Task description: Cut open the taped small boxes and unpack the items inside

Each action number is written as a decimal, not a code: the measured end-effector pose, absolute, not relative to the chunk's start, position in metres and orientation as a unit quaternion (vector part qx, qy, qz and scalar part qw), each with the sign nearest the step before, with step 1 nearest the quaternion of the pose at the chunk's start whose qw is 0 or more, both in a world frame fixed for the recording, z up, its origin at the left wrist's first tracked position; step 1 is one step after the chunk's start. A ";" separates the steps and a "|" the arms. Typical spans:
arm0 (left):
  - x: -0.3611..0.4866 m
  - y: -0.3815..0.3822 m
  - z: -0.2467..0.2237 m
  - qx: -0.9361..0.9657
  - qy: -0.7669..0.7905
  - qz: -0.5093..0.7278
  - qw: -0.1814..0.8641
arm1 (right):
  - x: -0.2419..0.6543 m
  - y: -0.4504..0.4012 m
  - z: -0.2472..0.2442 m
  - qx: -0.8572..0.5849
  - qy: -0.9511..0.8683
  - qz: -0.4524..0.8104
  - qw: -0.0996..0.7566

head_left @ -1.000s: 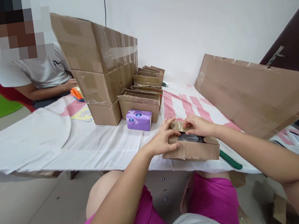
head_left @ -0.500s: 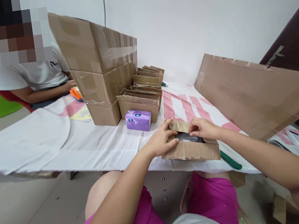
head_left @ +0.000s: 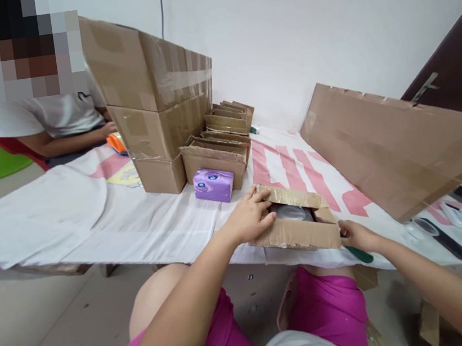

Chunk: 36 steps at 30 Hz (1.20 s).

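Note:
A small cardboard box (head_left: pixel 296 234) lies near the table's front edge, its top partly open. Something round and clear (head_left: pixel 291 213) shows inside it. My left hand (head_left: pixel 250 217) rests on the box's left end with its fingers apart. At the right end of the box, my right hand (head_left: pixel 357 236) has its fingers closed beside a green object (head_left: pixel 361 255), over its upper end; whether it grips that object is hard to make out.
Stacked taped boxes (head_left: pixel 146 127) stand left of folded cartons (head_left: pixel 215 155) and a purple tissue pack (head_left: pixel 214 185). A large cardboard sheet (head_left: pixel 397 145) leans at right. Behind the stack, a person (head_left: pixel 67 123) sits. A black strip (head_left: pixel 446 238) lies front right.
My right hand has left the box's top flap and moved right, down to the green object. The flap now shows along its length. My left hand has stayed on the box.

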<state>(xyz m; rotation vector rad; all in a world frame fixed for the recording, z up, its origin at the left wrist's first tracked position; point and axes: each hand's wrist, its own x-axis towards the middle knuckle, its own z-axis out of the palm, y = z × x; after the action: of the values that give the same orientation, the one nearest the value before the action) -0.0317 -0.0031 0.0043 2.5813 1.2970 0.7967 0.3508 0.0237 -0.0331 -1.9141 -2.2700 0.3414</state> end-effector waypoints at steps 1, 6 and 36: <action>-0.032 -0.003 0.004 0.862 0.427 0.263 0.073 | 0.355 0.018 -0.042 -0.635 -0.760 0.118 0.070; -0.033 -0.001 0.004 0.869 0.416 0.256 0.078 | 0.374 0.013 -0.064 -0.630 -0.766 0.101 0.073; -0.033 -0.002 0.005 0.864 0.417 0.265 0.102 | 0.182 0.124 0.102 -0.309 -0.915 -0.173 -0.195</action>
<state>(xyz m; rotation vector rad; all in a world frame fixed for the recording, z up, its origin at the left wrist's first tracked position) -0.0334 -0.0017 0.0048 2.5503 1.2319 0.7814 0.1822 0.1240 0.1024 -1.1132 -3.2946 -0.6248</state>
